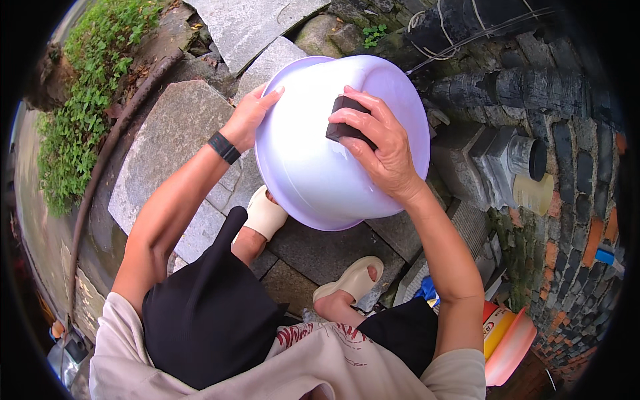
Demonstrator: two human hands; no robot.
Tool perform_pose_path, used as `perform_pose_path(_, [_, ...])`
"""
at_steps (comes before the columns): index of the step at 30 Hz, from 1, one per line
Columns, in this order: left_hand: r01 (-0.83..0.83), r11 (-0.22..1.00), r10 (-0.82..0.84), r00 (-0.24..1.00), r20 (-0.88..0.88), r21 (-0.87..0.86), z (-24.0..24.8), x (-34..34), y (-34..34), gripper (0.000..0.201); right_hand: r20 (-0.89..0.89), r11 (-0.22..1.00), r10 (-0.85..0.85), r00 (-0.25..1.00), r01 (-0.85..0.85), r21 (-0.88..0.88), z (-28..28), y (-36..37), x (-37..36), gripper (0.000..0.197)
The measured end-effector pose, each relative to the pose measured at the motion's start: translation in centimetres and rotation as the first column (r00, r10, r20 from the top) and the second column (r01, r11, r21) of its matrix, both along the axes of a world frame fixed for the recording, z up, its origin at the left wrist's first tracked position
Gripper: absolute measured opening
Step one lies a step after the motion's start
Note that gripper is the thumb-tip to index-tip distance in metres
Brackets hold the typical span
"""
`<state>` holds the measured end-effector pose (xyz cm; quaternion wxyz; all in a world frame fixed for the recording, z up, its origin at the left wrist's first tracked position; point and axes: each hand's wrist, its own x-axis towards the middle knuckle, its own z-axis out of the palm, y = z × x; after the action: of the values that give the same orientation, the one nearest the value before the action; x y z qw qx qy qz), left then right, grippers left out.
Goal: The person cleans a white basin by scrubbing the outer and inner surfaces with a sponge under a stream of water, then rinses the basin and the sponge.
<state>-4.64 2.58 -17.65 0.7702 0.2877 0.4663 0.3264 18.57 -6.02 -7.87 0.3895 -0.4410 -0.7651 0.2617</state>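
A pale lilac plastic basin (310, 147) is tipped on its side in front of me, its smooth, wet-looking outer wall facing up. My left hand (248, 119), with a black band at the wrist, grips the flared rim at the left, thumb on the outside; its other fingers are partly hidden behind the rim. In my right hand (387, 150) is a dark block-shaped sponge (345, 115), pressed to the basin's wall near the base. Fingers and thumb are closed around the block.
Uneven stone slabs (177, 133) lie underfoot, around my cream sandals (353, 280). A brown pipe (100, 180) and green plants (87, 100) run along the left. On the right stand a brick wall (567, 233), a clear jar (520, 157) on a ledge and an orange-pink tub (513, 350).
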Motion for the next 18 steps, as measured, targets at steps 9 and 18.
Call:
perform_pose_path(9, [-0.015,0.995,0.019,0.999,-0.043,0.096,-1.1,0.2,-0.7,0.033,-0.001,0.968,-0.252,0.968,0.252,0.011,-2.9,4.7,0.8,0.026])
perform_pose_path(18, [-0.104,0.947,0.137,0.987,-0.088,0.305,-3.7,0.9,-5.4,0.042,0.381,0.512,-0.752,0.538,0.841,-0.176,-9.0,6.9,11.0,0.030])
